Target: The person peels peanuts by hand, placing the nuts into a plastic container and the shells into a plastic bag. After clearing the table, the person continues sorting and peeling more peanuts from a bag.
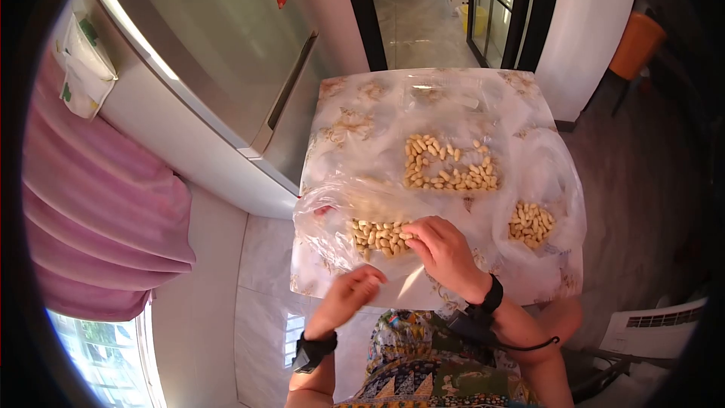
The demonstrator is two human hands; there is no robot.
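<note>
Peanuts in their shells (377, 239) lie in a clear plastic bag (325, 208) at the near left of the table. My right hand (445, 253) reaches to the right edge of this pile, thumb and fingers pinched on a peanut (408, 233). My left hand (346, 296) hovers by the table's near edge, just below the bag, its fingers curled together; what they hold, if anything, is hidden. Farther back, more peanuts (476, 177) form a rough ring in a clear, shallow container. A third heap of peanuts (532, 224) sits in a plastic bag (566, 174) on the right.
A flowered cover lies on the table (343, 98). A large fridge (226, 45) stands close on the left, beside a pink curtain (91, 204). Behind the table is a doorway (415, 23). An orange stool (637, 45) and a white appliance (649, 329) are on the right.
</note>
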